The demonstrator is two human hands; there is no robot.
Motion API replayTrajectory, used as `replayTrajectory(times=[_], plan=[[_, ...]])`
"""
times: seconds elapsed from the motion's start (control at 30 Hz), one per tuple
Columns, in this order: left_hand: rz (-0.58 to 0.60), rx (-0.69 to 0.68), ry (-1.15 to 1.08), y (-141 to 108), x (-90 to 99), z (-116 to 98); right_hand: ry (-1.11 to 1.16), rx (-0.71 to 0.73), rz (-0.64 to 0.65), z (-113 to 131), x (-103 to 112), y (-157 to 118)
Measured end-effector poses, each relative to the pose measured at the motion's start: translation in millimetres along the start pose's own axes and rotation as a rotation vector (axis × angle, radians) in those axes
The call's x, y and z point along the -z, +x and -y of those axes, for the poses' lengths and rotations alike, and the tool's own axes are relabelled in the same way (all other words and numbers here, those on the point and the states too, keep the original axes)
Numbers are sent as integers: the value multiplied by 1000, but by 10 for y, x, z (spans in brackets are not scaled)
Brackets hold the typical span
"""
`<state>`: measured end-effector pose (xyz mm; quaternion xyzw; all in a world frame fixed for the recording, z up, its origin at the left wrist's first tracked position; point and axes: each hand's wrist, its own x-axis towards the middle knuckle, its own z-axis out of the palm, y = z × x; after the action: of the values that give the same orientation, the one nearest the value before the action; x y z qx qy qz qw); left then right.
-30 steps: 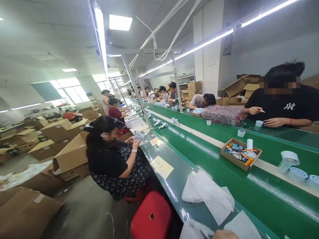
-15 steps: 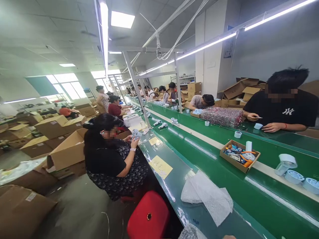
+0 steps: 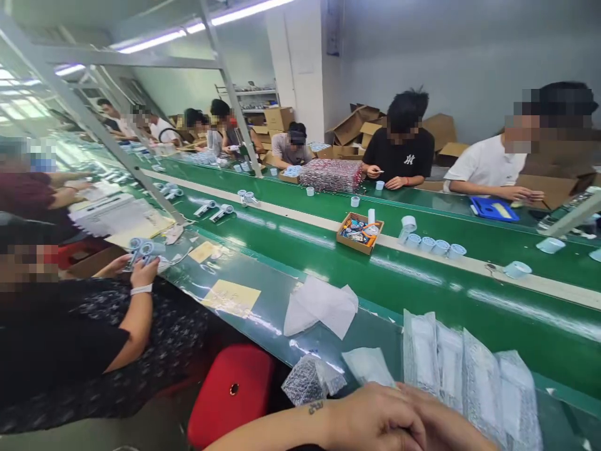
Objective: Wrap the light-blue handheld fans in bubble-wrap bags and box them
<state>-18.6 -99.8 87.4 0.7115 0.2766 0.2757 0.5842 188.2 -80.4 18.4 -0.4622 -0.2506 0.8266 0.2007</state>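
At the bottom edge my left hand [image 3: 378, 416] is curled closed, its forearm reaching in from the lower left. Pressed close to it is my right hand [image 3: 439, 416], also closed, with most of its fingers hidden. What the two hands hold, if anything, is out of sight. Just beyond them a whitish bubble-wrap bag [image 3: 369, 366] shows; whether they touch it I cannot tell. Beside my right hand several filled bubble-wrap bags [image 3: 476, 363] lie in a row. A crumpled bubble-wrap piece [image 3: 310, 379] rests at the table edge to the left.
White wrap sheets [image 3: 322, 307] and a yellow paper [image 3: 232, 297] lie on the table. A cardboard tray of tools [image 3: 359, 233] and light-blue round parts [image 3: 440, 245] stand along the green belt. A red stool [image 3: 230, 394] and a co-worker [image 3: 70, 326] are at left; others sit opposite.
My view has swung right and down. Both my hands and the row of filled bubble-wrap bags have come into view; before, only a sliver of a hand showed at the bottom.
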Motion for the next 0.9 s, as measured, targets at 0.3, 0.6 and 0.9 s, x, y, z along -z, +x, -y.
replayTrajectory(times=[0.3,0.6,0.9], plan=[[-332,795,503,-1099,680,1324,-130,170,-168,152,-278,654],[-561,693,112,-902,1188,1466,-254,303,-258,333,-823,2200],[-794,992,297,-457,1656,1824,-2,302,-346,127,-655,2261]])
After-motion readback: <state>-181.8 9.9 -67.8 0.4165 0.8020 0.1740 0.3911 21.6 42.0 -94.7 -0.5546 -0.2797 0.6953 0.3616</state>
